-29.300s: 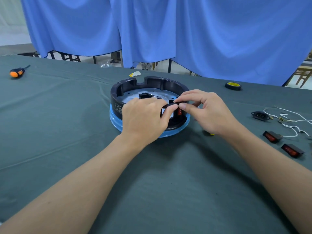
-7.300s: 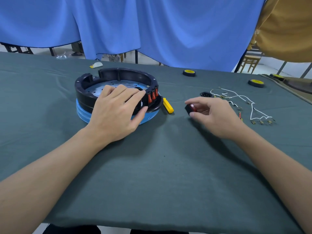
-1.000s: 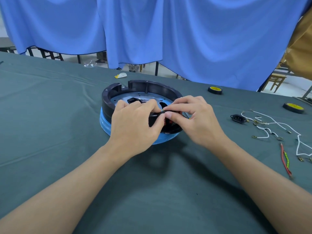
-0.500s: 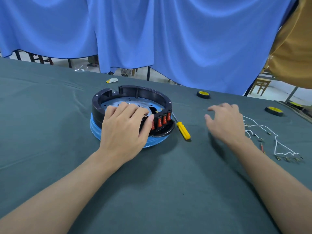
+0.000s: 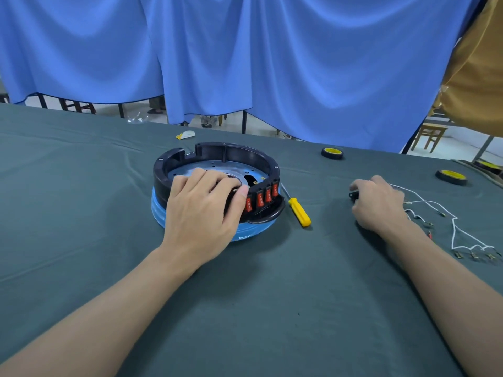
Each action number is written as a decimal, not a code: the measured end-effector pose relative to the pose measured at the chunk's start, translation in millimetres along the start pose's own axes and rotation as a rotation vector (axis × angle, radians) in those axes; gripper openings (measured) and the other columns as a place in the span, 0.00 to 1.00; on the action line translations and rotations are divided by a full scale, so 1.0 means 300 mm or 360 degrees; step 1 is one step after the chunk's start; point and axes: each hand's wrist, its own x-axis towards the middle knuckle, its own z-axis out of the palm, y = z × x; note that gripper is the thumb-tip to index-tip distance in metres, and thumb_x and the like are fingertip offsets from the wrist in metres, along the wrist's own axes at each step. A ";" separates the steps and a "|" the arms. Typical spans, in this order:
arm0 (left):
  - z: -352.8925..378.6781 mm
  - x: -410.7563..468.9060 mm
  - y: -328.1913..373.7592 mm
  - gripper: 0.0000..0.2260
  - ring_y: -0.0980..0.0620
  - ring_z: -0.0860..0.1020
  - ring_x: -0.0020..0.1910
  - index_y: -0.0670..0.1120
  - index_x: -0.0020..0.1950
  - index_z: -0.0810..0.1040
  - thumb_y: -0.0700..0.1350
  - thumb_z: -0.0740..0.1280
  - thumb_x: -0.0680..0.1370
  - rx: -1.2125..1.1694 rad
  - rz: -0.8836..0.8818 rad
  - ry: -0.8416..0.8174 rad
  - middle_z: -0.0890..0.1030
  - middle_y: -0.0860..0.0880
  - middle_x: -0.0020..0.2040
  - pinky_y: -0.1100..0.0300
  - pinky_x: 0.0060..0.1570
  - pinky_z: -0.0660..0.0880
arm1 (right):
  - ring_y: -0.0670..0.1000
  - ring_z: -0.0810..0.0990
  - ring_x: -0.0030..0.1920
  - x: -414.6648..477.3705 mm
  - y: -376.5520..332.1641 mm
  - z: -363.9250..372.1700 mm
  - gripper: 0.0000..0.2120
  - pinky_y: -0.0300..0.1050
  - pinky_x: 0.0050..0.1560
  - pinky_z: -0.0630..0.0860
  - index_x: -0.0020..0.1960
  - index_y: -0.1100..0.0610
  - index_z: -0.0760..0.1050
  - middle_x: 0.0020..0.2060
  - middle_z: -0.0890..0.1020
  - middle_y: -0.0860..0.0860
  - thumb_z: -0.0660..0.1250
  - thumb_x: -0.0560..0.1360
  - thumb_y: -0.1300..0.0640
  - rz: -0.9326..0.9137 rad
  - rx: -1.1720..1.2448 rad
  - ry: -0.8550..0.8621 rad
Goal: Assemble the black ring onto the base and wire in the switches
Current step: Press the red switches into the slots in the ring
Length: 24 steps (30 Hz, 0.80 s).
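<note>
The black ring [image 5: 239, 151] sits on the blue base [image 5: 250, 231] at the table's middle. Several red rocker switches [image 5: 262, 198] stand side by side in the ring's front wall. My left hand [image 5: 201, 213] holds the ring at its near rim, fingers curled over the edge and thumb against the wall beside the switches. To the right, my right hand [image 5: 378, 205] lies on the cloth with its fingers curled round a small black power socket [image 5: 353, 195], of which only a corner shows. White wires [image 5: 457, 227] with metal terminals trail off beside that hand.
A yellow-handled screwdriver [image 5: 299, 212] lies just right of the base. Two black-and-yellow tape rolls [image 5: 332, 153] [image 5: 451, 177] sit further back on the right. A white scrap [image 5: 186, 135] lies behind the ring. A person in mustard clothing [image 5: 479, 77] stands at the right edge.
My right hand left the ring, crossed to the right past the screwdriver and came down on the black socket by the wires. My left hand stayed on the ring.
</note>
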 end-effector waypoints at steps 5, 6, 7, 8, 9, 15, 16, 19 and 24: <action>-0.015 0.029 -0.060 0.18 0.46 0.75 0.51 0.45 0.46 0.81 0.52 0.55 0.81 -0.0115 -0.0454 0.0075 0.83 0.50 0.49 0.58 0.51 0.59 | 0.62 0.74 0.56 0.007 -0.008 -0.022 0.18 0.53 0.57 0.72 0.59 0.57 0.79 0.51 0.77 0.58 0.64 0.71 0.66 -0.0195 0.0260 0.0065; -0.013 0.033 -0.074 0.18 0.47 0.75 0.54 0.45 0.47 0.81 0.52 0.54 0.81 -0.0138 -0.0548 0.0090 0.83 0.50 0.51 0.60 0.51 0.58 | 0.60 0.75 0.54 0.006 -0.027 -0.030 0.18 0.51 0.56 0.72 0.59 0.55 0.79 0.49 0.77 0.56 0.64 0.71 0.65 -0.0271 0.0283 0.0078; -0.010 0.036 -0.086 0.18 0.48 0.74 0.57 0.45 0.48 0.81 0.52 0.55 0.81 -0.0171 -0.0640 0.0113 0.82 0.50 0.53 0.61 0.52 0.57 | 0.58 0.75 0.52 0.003 -0.051 -0.037 0.17 0.49 0.54 0.72 0.58 0.53 0.79 0.47 0.76 0.54 0.65 0.71 0.63 -0.0339 0.0320 0.0074; -0.008 0.039 -0.098 0.18 0.48 0.72 0.59 0.45 0.50 0.81 0.52 0.55 0.81 -0.0211 -0.0728 0.0145 0.82 0.51 0.56 0.61 0.54 0.57 | 0.56 0.75 0.49 -0.002 -0.078 -0.043 0.15 0.45 0.52 0.70 0.57 0.52 0.80 0.46 0.75 0.52 0.66 0.71 0.61 -0.0386 0.0384 0.0058; -0.007 0.043 -0.110 0.17 0.49 0.71 0.62 0.45 0.51 0.81 0.51 0.56 0.81 -0.0252 -0.0807 0.0182 0.81 0.51 0.58 0.61 0.56 0.57 | 0.53 0.74 0.46 -0.011 -0.106 -0.047 0.14 0.41 0.48 0.66 0.56 0.50 0.81 0.45 0.75 0.51 0.67 0.72 0.60 -0.0420 0.0470 0.0040; -0.006 0.051 -0.156 0.12 0.51 0.71 0.63 0.45 0.59 0.78 0.50 0.59 0.83 -0.0584 -0.1207 0.0176 0.77 0.53 0.55 0.66 0.54 0.61 | 0.52 0.75 0.45 -0.101 -0.220 -0.033 0.13 0.41 0.46 0.67 0.52 0.50 0.82 0.44 0.80 0.50 0.62 0.73 0.59 -0.0714 0.0507 -0.0075; -0.005 0.051 -0.158 0.13 0.52 0.72 0.60 0.46 0.60 0.77 0.50 0.60 0.82 -0.0608 -0.1228 0.0158 0.76 0.55 0.53 0.66 0.52 0.61 | 0.50 0.76 0.44 -0.105 -0.220 -0.037 0.14 0.40 0.46 0.69 0.53 0.49 0.81 0.43 0.80 0.48 0.61 0.73 0.59 -0.0744 0.0486 -0.0120; 0.000 0.052 -0.162 0.14 0.55 0.72 0.55 0.46 0.63 0.76 0.51 0.60 0.82 -0.0646 -0.1278 0.0146 0.76 0.56 0.51 0.64 0.53 0.62 | 0.37 0.75 0.34 -0.102 -0.201 -0.061 0.14 0.25 0.37 0.66 0.55 0.46 0.81 0.33 0.78 0.34 0.62 0.75 0.58 -0.0703 0.0639 -0.0370; 0.005 0.057 -0.171 0.15 0.51 0.73 0.61 0.46 0.64 0.75 0.51 0.61 0.82 -0.0693 -0.1323 0.0119 0.77 0.56 0.54 0.61 0.57 0.64 | 0.47 0.76 0.52 -0.112 -0.170 -0.083 0.18 0.43 0.58 0.72 0.68 0.43 0.72 0.56 0.78 0.46 0.65 0.78 0.50 -0.0751 0.0611 -0.0740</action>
